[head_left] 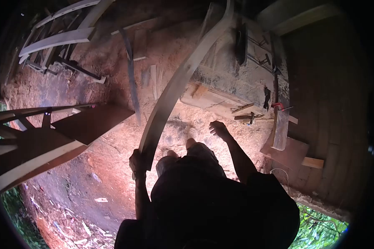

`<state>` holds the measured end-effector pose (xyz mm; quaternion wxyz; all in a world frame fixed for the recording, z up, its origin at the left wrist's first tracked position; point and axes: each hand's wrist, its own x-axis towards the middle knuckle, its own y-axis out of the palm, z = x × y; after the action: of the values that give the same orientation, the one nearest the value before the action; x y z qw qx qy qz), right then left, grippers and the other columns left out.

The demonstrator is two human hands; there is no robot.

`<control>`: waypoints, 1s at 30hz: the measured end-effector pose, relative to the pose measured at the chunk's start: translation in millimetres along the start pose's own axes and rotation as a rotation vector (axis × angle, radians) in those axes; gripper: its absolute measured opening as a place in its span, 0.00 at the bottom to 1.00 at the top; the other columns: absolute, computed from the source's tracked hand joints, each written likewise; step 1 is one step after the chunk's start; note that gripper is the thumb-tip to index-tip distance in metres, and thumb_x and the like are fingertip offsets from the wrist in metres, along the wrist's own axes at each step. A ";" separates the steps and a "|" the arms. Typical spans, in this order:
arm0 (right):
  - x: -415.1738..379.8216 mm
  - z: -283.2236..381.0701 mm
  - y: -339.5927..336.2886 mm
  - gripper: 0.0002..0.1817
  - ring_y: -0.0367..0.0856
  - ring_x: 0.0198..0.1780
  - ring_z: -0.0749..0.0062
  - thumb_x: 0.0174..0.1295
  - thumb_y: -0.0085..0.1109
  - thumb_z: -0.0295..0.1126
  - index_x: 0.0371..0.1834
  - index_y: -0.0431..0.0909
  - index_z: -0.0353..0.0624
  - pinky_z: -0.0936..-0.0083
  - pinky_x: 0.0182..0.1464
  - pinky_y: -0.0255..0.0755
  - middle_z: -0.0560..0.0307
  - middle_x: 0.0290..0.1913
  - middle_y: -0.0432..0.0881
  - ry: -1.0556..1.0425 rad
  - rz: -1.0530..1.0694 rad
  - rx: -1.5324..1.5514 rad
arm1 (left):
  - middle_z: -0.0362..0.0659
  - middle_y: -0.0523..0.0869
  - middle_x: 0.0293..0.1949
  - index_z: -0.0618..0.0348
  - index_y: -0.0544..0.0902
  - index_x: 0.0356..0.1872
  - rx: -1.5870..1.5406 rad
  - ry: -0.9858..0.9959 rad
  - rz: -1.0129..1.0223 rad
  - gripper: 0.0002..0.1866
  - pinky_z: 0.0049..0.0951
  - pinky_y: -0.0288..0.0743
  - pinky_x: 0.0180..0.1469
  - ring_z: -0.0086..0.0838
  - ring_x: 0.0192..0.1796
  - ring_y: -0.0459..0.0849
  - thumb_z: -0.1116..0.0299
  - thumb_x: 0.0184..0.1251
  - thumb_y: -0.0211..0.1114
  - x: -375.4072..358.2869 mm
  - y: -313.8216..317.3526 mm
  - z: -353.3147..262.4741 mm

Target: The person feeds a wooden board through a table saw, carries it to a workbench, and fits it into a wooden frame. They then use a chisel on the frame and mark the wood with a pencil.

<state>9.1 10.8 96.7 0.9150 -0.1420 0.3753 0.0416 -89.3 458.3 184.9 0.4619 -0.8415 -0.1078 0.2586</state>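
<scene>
A long wooden plank (170, 93) runs from beside my body up to the top of the view, its far part leaning over the workbench (220, 101). My left hand (136, 162) is wrapped around the near end of this plank. Out to the right, my right hand (219, 129) hangs in the air with its fingers loosely bent and apart, holding nothing. It is nearest to the front edge of the workbench, where a hammer (250, 118) lies among thin wood scraps.
A red clamp (278, 106) sits on the bench's right side, by an upright board (281, 128). To my left stands a wooden frame with a dark panel (91, 122). More curved timbers (60, 40) rest on a stand at the upper left. Sawdust and scraps cover the ground.
</scene>
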 end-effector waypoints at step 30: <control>428.4 402.3 67.7 0.24 0.71 0.34 0.65 0.68 0.45 0.55 0.42 0.73 0.42 0.65 0.44 0.69 0.58 0.34 0.72 -0.231 0.728 1.877 | 0.45 0.84 0.36 0.55 0.81 0.40 0.186 0.369 0.004 0.20 0.44 0.79 0.46 0.43 0.40 0.85 0.60 0.44 0.74 326.6 -269.0 -190.1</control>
<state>574.5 179.5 54.7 0.6192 0.7626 0.1860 0.0197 303.2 606.3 383.0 0.5490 -0.8285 0.0046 0.1099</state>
